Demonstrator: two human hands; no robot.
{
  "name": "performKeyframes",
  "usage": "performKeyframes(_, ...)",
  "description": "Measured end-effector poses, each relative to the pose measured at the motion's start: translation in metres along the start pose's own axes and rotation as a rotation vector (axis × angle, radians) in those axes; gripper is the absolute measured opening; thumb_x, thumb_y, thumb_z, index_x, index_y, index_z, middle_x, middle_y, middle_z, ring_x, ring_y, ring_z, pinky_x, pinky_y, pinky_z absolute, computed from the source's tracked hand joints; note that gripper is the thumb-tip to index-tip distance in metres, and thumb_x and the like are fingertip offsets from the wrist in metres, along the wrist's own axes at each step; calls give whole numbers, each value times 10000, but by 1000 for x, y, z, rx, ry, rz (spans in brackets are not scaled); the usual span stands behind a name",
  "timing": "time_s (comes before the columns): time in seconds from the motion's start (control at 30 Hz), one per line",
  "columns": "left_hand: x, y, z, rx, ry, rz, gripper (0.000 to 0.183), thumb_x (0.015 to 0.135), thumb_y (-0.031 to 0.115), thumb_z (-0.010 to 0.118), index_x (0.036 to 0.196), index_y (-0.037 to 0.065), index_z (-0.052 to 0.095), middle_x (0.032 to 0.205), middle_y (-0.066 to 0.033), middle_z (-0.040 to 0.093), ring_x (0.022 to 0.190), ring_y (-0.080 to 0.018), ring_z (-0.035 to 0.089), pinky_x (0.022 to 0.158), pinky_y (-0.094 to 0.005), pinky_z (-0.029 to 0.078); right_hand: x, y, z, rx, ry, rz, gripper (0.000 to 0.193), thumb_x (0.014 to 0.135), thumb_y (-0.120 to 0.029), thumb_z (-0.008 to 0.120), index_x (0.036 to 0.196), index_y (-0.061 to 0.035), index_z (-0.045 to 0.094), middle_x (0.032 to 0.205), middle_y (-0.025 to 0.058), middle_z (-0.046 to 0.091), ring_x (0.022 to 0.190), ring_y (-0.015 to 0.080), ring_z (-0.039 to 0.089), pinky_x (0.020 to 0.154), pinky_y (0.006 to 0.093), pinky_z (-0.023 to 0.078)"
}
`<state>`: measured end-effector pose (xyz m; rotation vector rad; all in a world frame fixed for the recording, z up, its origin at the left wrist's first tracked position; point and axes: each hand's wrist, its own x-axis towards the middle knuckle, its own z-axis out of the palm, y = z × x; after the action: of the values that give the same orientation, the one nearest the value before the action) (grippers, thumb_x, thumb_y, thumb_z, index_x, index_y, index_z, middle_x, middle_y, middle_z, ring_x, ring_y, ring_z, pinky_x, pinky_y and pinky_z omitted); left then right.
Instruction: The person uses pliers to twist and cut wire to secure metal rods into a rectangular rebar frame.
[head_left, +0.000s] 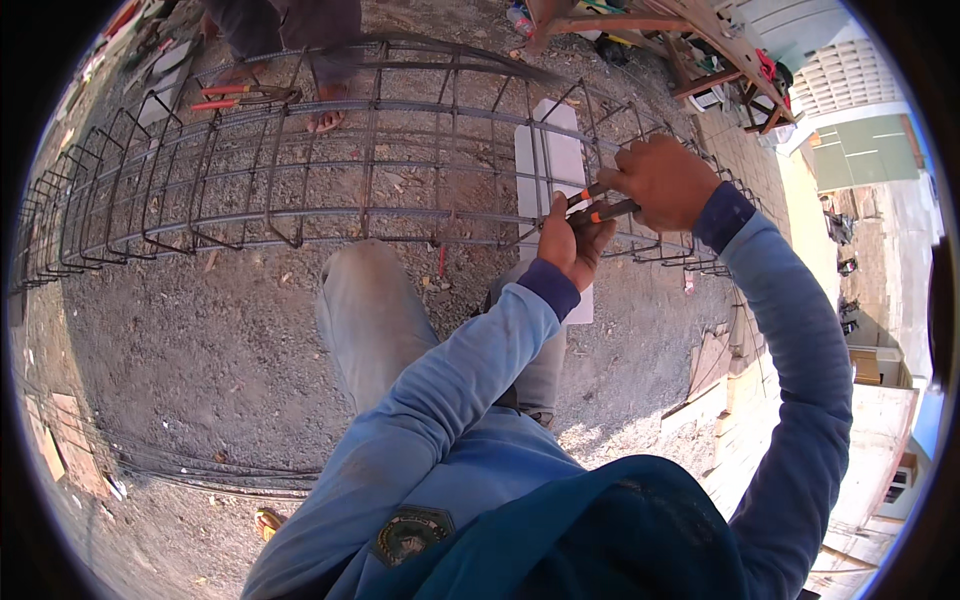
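Observation:
A long cage of steel rebar [370, 165] stretches across in front of me, its bars crossed by square stirrups. Toward its right part, my right hand [665, 185] is closed around the handles of pincers [615, 211], which are dark with orange bands. Just left of it, my left hand [575, 240] is curled closed at the cage's near bars, by the pincers' head. What its fingers grip is hidden. Tie wire at that joint is too small to make out. Red-handled pincers [225, 98] lie at the cage's far left side.
Another person's trousers [325, 35] and sandalled foot [326, 121] are beyond the cage. A white board [562, 130] lies beneath it. At the far right stands a wooden frame [640, 22]. Loose bars [220, 478] and a yellow sandal [268, 523] are on the gravel at lower left.

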<state>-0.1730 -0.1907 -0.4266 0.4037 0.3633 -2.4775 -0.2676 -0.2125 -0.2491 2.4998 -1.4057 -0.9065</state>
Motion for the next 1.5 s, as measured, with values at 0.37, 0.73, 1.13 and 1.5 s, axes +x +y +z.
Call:
performKeyframes(0.37, 1, -8, 5, 197, 44, -10, 415, 992, 423, 317, 1010, 46, 490, 879, -93, 615, 820, -207, 626, 738, -375, 527, 7, 23, -5, 81, -7, 58, 400, 566, -151, 708, 966, -153, 694, 803, 76, 629, 816, 284, 630, 705, 415, 501)
performKeyframes(0.73, -5, -3, 9, 250, -10, 49, 355, 981, 436, 340, 1050, 120, 487, 888, -43, 604, 804, -157, 606, 693, -347, 495, 20, 24, -11, -62, 215, -97, 378, 536, -148, 735, 912, -142, 697, 813, 37, 604, 842, 244, 610, 760, 374, 452)
performKeyframes(1.13, -11, 1, -12, 399, -33, 48, 296, 964, 392, 420, 1055, 122, 498, 942, -41, 585, 837, -153, 593, 708, -338, 485, -8, 9, 7, 389, -130, 342, 385, 552, -238, 705, 907, -88, 722, 765, 145, 671, 732, 315, 650, 688, 394, 518)
performKeyframes(1.5, -11, -10, -3, 362, -4, 79, 363, 964, 438, 417, 1067, 91, 455, 1023, -77, 573, 955, -190, 582, 793, -355, 459, 22, 22, -21, 340, -377, 400, 369, 531, -301, 721, 794, -42, 716, 662, 164, 642, 664, 331, 631, 662, 419, 502)
